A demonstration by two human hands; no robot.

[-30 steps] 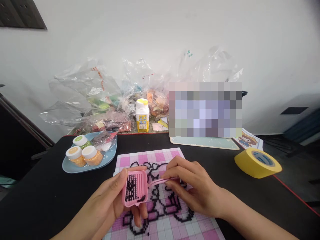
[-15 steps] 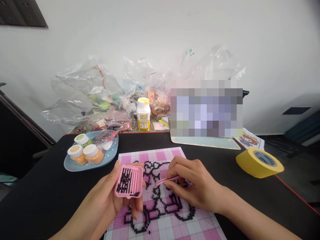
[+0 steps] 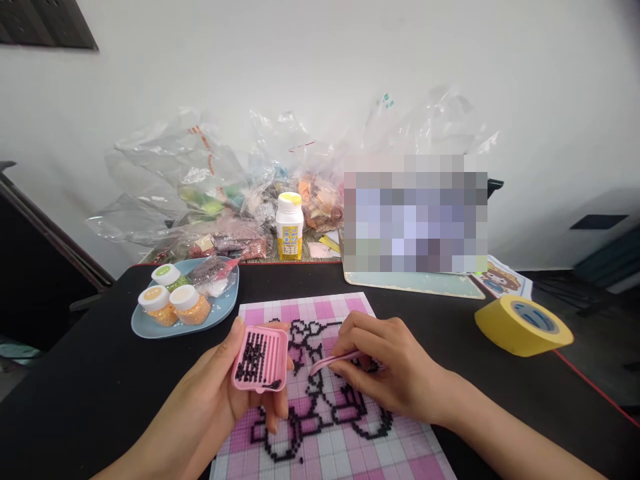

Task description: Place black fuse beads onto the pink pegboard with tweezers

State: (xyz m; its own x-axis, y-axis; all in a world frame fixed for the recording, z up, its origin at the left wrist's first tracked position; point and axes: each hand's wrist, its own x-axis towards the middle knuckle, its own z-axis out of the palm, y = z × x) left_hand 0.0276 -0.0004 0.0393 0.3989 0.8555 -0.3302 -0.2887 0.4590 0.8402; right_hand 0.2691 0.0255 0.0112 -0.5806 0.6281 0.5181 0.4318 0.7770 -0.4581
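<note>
My left hand (image 3: 235,377) is closed round a small pink ridged tray (image 3: 273,357), held above the board's left side. Black beads (image 3: 251,360) sit in the tray's left grooves, with a few loose at its lower edge. Pink tweezers (image 3: 327,362) are pinched in my right hand (image 3: 385,363), their tip low over the middle of the board. Beneath both hands lies a pink and white checked pegboard (image 3: 385,460), on which black beads form an outline (image 3: 283,459). My right hand hides part of that outline.
At left, a blue plate (image 3: 145,330) carries lidded bead jars (image 3: 190,305) and a bead bag (image 3: 213,273). A white and yellow bottle (image 3: 289,227) stands behind, before plastic bags (image 3: 170,173). Yellow tape (image 3: 505,327) lies right, near a cartoon sheet (image 3: 503,279). A blurred-out area covers the back right.
The whole view has shifted slightly. Both hands keep their holds, and the tweezers' tip stays over nearly the same spot on the board.
</note>
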